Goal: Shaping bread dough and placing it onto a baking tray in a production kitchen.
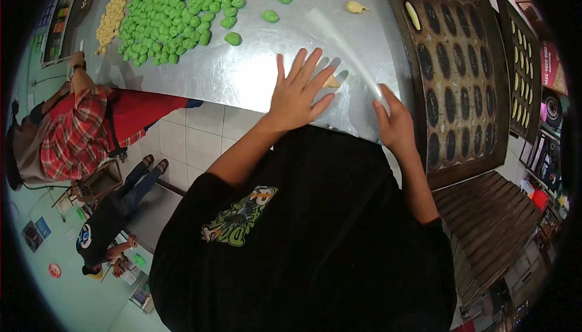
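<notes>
My left hand [298, 92] is open, fingers spread over the metal table near its front edge. A small pale-yellow dough piece [331, 81] shows beside its fingers, partly hidden by them. My right hand [395, 120] is closed round the near end of a long white rod [345, 47]. Smeared by motion, the rod slants away toward the far left, over the table. Another yellow dough piece [356, 7], with a thin tail, lies farther off. Single green dough balls [233, 39] sit to the left of my hands.
Heaped green balls [176, 13] and small yellow pieces [112, 20] cover the table's left part. At right stands a dark baking tray [508, 141] with oval marks and one yellow strip [413, 15]. A second tray [524, 127] holds several strips. A person in a plaid shirt [76, 129] is at left.
</notes>
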Demonstrator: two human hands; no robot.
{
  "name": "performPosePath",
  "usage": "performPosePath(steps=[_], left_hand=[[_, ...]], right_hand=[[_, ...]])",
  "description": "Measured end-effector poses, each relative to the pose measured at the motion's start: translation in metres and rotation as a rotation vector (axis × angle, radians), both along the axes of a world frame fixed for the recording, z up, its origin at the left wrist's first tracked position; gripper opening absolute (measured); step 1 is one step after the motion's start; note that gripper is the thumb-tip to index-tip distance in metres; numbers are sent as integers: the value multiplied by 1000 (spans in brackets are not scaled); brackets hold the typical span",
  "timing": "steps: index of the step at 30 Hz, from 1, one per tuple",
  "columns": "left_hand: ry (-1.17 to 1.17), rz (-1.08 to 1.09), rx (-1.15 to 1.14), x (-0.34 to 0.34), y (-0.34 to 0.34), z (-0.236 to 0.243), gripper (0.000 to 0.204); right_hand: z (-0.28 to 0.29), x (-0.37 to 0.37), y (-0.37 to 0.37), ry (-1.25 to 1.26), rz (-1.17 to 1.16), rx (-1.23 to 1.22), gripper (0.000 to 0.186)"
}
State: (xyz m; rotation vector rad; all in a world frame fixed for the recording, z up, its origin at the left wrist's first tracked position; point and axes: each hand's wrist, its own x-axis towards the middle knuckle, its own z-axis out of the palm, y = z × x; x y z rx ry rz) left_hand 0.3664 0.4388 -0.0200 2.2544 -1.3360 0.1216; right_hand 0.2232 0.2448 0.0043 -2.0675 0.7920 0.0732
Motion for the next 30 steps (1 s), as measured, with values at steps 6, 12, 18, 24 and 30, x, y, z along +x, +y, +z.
performPosePath(steps=[6, 12, 18, 24, 30], left_hand=[[101, -83, 76, 16, 31, -12, 32], [110, -77, 131, 24, 23, -23, 43], [-86, 93, 233, 87, -34, -47, 58], [-119, 47, 203, 61, -18, -39, 65], [130, -132, 145, -8, 48, -47, 73]], right_hand=[[-22, -5, 13, -116, 477, -523, 34], [-46, 18, 22, -54, 399, -749, 60], [-70, 98, -29, 11, 285, -835, 73], [-64, 72, -7, -146, 170, -954, 59], [-61, -12, 49, -96, 224, -736, 50]])
